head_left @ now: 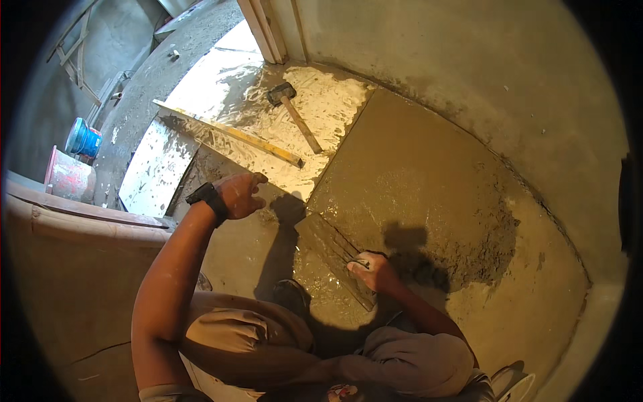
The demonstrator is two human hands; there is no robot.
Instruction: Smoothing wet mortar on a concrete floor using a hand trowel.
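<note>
My right hand (372,271) is wrapped round the handle of a long flat plastering trowel (328,249). The trowel's blade lies on wet grey-brown mortar (408,181) spread over the floor. To the left, my left hand (242,195) is raised over the floor, its fingers loosely bent and apart, with nothing seen in them. A dark watch (209,202) is on that wrist. Just beyond my left hand lies a yellow spirit level (251,139). Past it, a mallet with a wooden handle and dark head (301,126) rests on a slurry-smeared, sunlit tile (321,94).
Plastered wall (455,53) runs along the back and right. A rough mortar heap (485,251) borders the smooth patch. A blue bucket (83,139) and a pale stained bucket (69,175) stand far left. A wooden door frame (262,33) rises at the back, with a low ledge (87,211) at left.
</note>
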